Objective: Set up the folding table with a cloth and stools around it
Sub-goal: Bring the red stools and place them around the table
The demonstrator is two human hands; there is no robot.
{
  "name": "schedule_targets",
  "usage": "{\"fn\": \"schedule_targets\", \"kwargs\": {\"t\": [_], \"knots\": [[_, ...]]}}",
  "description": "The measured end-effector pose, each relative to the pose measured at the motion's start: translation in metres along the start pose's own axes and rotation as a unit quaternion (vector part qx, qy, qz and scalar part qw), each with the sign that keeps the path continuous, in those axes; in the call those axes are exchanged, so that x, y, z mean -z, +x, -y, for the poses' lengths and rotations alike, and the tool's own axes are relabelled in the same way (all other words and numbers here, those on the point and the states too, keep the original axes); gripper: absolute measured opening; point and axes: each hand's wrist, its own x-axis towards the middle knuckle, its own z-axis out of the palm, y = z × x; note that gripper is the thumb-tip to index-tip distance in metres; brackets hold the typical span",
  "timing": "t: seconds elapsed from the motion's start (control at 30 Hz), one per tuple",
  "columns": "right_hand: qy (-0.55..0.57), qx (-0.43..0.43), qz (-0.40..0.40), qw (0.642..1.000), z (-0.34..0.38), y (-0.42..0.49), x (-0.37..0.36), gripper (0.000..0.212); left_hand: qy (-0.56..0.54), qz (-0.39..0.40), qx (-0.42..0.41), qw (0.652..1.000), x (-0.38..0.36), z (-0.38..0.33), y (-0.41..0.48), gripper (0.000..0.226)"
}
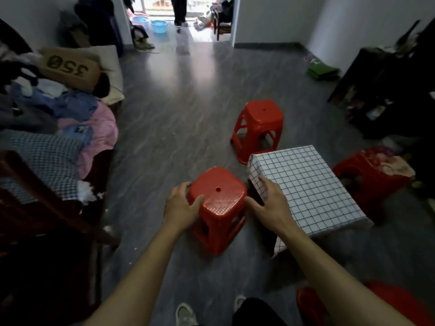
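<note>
A low folding table stands right of centre, covered by a white cloth with a dark grid. A red plastic stool stands on the floor against the table's left side. My left hand lies on the stool's left edge, thumb on the seat and fingers fairly straight along the rim. My right hand hovers spread at the stool's right edge, over the cloth's near-left corner, holding nothing. A second red stool stands beyond the table. A third, with a flowery cushion, is at the table's right. Part of another red stool shows at bottom right.
A wooden sofa piled with clothes and a cardboard box lines the left. Dark furniture stands at the right wall, with a green bag on the floor nearby. A person's legs stand in the far doorway beside blue basins.
</note>
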Motion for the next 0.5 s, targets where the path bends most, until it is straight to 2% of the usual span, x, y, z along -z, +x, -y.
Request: {"fn": "schedule_targets", "kwargs": {"t": [0.23, 0.5], "knots": [[0.004, -0.029, -0.005, 1.000, -0.026, 0.052, -0.003, 0.079, 0.012, 0.040, 0.014, 0.999, -0.034, -0.004, 0.051, 0.056], [-0.017, -0.023, 0.108, 0.994, -0.109, 0.155, -0.063, 0.079, 0.012, 0.001, 0.092, 0.996, -0.103, 0.028, 0.128, 0.053]]}}
